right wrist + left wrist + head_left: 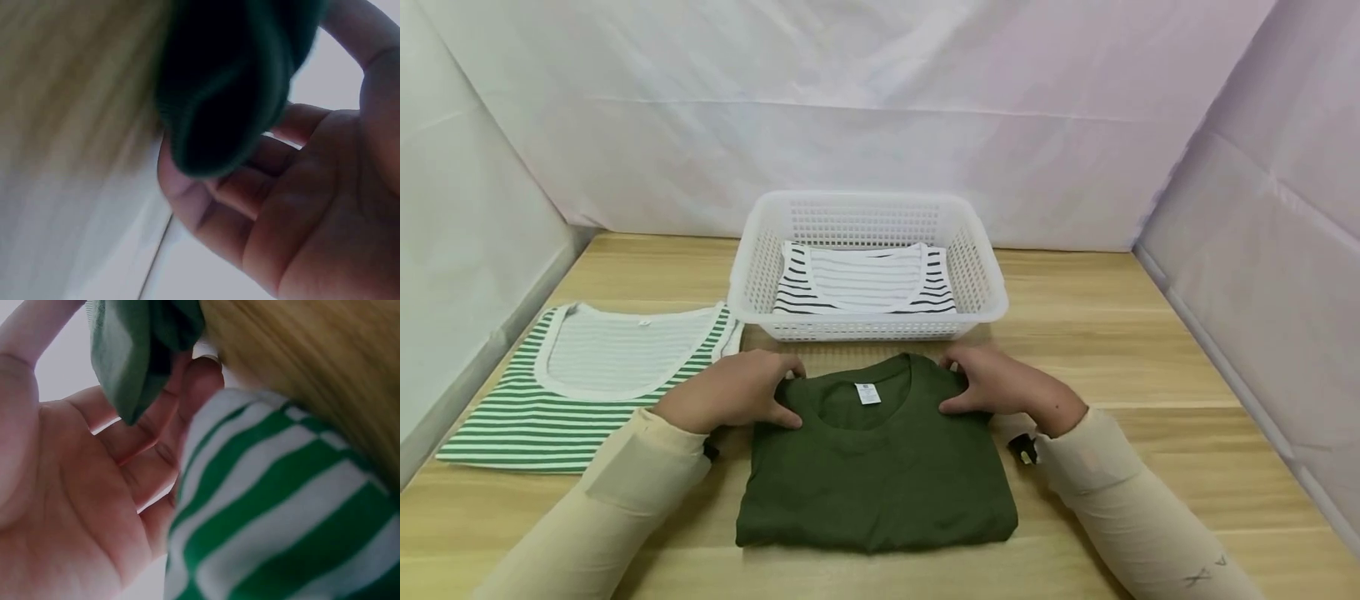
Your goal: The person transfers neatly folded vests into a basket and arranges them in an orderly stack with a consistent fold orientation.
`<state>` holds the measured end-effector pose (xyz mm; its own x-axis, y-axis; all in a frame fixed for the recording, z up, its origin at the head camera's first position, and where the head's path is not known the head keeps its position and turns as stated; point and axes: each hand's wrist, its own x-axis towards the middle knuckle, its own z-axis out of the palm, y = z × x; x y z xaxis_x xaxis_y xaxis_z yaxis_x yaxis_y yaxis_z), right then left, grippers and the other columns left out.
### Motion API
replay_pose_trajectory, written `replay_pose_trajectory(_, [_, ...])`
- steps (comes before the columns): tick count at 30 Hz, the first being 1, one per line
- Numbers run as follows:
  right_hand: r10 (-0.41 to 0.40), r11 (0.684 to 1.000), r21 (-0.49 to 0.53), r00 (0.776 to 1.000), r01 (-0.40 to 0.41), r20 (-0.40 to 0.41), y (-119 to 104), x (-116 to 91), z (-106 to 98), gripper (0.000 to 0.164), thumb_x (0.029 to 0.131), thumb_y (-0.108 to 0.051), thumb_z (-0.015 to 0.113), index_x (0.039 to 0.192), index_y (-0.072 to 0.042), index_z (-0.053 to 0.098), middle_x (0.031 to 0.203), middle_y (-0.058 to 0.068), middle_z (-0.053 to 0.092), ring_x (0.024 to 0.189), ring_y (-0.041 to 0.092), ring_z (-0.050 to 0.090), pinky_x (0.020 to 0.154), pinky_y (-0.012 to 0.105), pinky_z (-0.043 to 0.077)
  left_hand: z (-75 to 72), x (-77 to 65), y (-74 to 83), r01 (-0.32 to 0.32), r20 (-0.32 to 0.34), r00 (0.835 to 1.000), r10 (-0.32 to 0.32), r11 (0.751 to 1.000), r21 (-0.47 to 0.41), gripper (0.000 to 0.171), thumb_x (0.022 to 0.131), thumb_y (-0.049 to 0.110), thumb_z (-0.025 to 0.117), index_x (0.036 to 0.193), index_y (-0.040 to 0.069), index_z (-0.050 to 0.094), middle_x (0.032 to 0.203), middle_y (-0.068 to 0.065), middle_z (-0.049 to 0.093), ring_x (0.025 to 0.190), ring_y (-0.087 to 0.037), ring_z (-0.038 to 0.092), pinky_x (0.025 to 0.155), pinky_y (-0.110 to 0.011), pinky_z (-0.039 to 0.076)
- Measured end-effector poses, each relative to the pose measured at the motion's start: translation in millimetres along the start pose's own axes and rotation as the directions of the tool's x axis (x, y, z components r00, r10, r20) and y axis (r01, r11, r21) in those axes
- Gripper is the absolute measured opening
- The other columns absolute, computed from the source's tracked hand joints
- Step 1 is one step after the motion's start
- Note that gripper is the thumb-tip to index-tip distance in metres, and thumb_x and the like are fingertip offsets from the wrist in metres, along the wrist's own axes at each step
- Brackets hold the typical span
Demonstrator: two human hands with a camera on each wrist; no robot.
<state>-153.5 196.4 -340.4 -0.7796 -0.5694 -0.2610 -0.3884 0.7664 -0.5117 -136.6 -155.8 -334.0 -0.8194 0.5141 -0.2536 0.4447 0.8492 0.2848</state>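
Observation:
A dark green T-shirt (872, 483), folded into a neat block with its neckline away from me, lies on the table. At its left shoulder my left hand (737, 390) grips the folded edge, thumb on top and fingers curled under. My right hand (1000, 383) holds the right shoulder the same way. In the left wrist view, a fold of the green cloth (128, 362) hangs between thumb and fingers, beside striped fabric (275, 506). The right wrist view has a rounded fold of the T-shirt (231, 119) lying against the curled fingers.
Just beyond the T-shirt stands a white plastic basket (868, 327), holding a folded black-and-white striped shirt (793, 287). A folded green-and-white striped shirt (535, 433) lies on the wooden table (1150, 350) by my left forearm. White sheeting (880, 142) walls the back and sides.

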Motion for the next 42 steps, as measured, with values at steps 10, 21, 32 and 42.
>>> replay_pose_trajectory(10, [-0.054, 0.998, 0.045, 0.985, 0.047, 0.163, 3, -7, 8, 0.019, 0.085, -0.031, 0.079, 0.086, -0.017, 0.066, 0.078, -0.006, 0.060, 0.065, 0.006, 0.053, 0.062, 0.024, 0.047, 4.7, -0.4, 0.5, -0.016, 0.047, 0.999, 0.019, 0.998, -0.063, 0.036, 0.077, 0.043, 0.085, 0.095, 0.017, 0.068, 0.088, 0.006, 0.065, 0.077, -0.010, 0.056, 0.070, -0.033, 0.048])
replay_pose_trajectory(21, [-0.167, 0.985, 0.083, 0.961, 0.152, 0.221, 0, -10, 0, 0.010, 0.092, -0.014, 0.068, 0.101, -0.019, 0.065, 0.090, -0.008, 0.063, 0.076, 0.005, 0.055, 0.072, 0.025, 0.049, 5.9, 2.4, -4.4, -0.061, 0.098, 0.993, 0.072, 0.992, -0.113, 0.027, 0.083, 0.038, 0.081, 0.089, 0.018, 0.064, 0.082, 0.006, 0.059, 0.074, -0.011, 0.051, 0.066, -0.029, 0.043])
replay_pose_trajectory(32, [-0.159, 0.984, 0.099, 0.980, 0.148, 0.118, 0, -11, -9, 0.023, 0.099, -0.022, 0.064, 0.121, -0.021, 0.060, 0.108, -0.010, 0.065, 0.094, 0.007, 0.062, 0.084, 0.029, 0.052, -2.8, 1.0, -9.4, -0.113, 0.029, 0.992, 0.124, 0.961, -0.253, 0.024, 0.089, 0.030, 0.076, 0.106, 0.020, 0.063, 0.096, 0.008, 0.064, 0.083, -0.008, 0.057, 0.076, -0.030, 0.049])
replay_pose_trajectory(42, [-0.219, 0.972, 0.127, 0.959, 0.198, 0.183, 3, -9, -10, 0.060, 0.085, -0.020, 0.078, 0.139, -0.021, 0.051, 0.128, -0.008, 0.059, 0.113, 0.009, 0.056, 0.099, 0.030, 0.046, -8.5, 0.0, -13.7, -0.138, 0.099, 0.981, 0.166, 0.961, -0.240, 0.031, 0.088, 0.022, 0.077, 0.117, 0.019, 0.064, 0.110, 0.006, 0.066, 0.103, -0.012, 0.063, 0.091, -0.038, 0.051])
